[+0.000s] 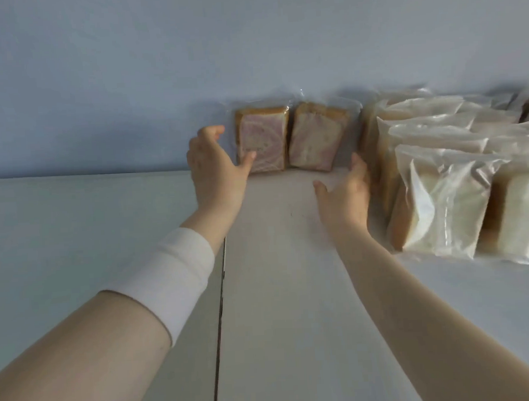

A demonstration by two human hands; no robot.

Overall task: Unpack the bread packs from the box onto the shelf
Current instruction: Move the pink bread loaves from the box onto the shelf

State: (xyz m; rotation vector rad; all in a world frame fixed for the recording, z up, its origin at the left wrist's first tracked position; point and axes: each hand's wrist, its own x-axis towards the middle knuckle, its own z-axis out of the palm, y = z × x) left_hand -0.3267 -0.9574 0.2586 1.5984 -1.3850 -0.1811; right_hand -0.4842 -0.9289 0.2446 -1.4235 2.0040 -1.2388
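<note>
Against the wall (98, 86), two clear packs (263, 139) of pink-swirled bread sit between left hand (215, 163) and right hand (345, 193), both splayed.

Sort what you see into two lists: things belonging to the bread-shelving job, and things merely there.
Job: left hand, right hand, left swirl pack, right swirl pack, pale bread packs, shelf.
Merely there: wall, white wristband.

the left forearm (81, 348) wears a wide white fabric band (172, 275), smooth and snug, set a little behind the wrist with bare arm on both sides. the right forearm (415, 299) is bare, and so are the left hand (215, 163) and right hand (345, 196).
</note>
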